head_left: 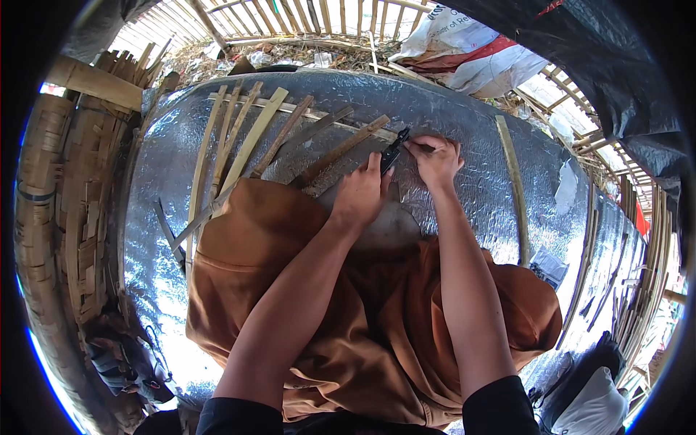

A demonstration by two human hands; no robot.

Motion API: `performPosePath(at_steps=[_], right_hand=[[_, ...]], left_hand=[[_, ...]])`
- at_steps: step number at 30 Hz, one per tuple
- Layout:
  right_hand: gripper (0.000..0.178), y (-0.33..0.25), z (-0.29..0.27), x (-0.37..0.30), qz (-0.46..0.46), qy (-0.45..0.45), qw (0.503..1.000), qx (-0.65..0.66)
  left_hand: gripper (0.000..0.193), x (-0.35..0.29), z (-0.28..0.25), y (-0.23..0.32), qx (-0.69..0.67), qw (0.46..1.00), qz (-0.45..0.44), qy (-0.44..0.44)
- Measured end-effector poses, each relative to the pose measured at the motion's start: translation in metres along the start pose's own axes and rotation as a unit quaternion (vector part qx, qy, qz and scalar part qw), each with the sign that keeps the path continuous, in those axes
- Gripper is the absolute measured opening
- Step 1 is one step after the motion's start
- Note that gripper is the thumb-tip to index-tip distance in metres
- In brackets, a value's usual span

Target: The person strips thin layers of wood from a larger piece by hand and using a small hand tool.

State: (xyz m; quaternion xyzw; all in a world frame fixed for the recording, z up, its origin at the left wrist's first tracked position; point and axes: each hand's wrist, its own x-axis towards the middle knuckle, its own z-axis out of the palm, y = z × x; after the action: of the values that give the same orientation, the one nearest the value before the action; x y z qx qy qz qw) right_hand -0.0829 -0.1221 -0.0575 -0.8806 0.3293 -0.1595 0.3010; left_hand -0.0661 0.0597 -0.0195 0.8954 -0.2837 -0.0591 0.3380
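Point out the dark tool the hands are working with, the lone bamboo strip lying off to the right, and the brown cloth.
Dark tool [394,152], head view, middle of its dark body between the hands.
Lone bamboo strip [513,181], head view, mid-length of the strip.
Brown cloth [261,232], head view, its upper left fold.

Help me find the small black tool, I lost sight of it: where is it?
In the head view, the small black tool sits just above centre on the silver foil sheet, between the left hand and right hand, beside the bamboo strips.
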Motion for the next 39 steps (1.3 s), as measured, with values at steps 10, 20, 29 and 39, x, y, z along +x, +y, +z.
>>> performPosePath(at_steps=[10, 20, 29, 39], right_hand=[[0.016, 0.005, 0.003, 0.002, -0.001, 0.003, 1.0, -0.008], [0.017, 0.001, -0.002, 0.0, -0.004, 0.001, 1.0, 0.002], [0.014, 0.003, -0.002, 0.001, -0.011, 0.004, 1.0, -0.007], [0.015, -0.004, -0.002, -0.002, 0.003, 0.001, 1.0, 0.014]], left_hand=[[0.037, -0.003, -0.001, 0.008, 0.027, 0.999, -0.009, -0.022], [0.036, -0.001, -0.001, 0.01, 0.025, 1.0, -0.004, -0.014], [0.039, -0.003, 0.0, 0.013, 0.0, 1.0, 0.001, -0.031], [0.037, -0.005, 0.005, 0.01, -0.013, 1.0, -0.009, -0.011]])
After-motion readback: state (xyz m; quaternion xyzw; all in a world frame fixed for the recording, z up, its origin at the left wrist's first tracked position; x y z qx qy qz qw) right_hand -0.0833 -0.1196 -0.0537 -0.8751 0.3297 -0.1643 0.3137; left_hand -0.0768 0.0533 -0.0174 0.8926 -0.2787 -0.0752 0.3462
